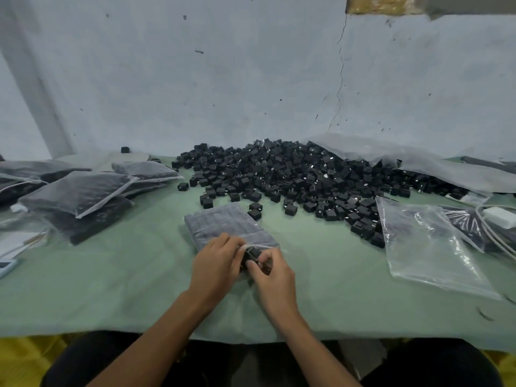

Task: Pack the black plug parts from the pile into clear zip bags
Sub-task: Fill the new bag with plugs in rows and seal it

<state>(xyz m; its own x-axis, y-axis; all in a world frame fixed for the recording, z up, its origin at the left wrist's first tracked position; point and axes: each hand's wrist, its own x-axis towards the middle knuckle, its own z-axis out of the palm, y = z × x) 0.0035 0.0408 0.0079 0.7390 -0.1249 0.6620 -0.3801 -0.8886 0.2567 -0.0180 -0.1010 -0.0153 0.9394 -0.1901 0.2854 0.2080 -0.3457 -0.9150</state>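
A big pile of black plug parts (296, 174) spreads over the far middle and right of the green table (111, 289). In front of it lies a clear zip bag (226, 224), filled with rows of black parts, its mouth toward me. My left hand (215, 263) grips the bag's mouth at the left. My right hand (272, 277) pinches a black plug part (252, 255) at that mouth, close against my left hand. The frame is blurred around the fingers.
Several filled zip bags (81, 191) are stacked at the left. Empty clear bags (430, 244) lie at the right beside white cables (491, 227). A large plastic sheet (418, 160) lies behind the pile. The wall stands right behind the table.
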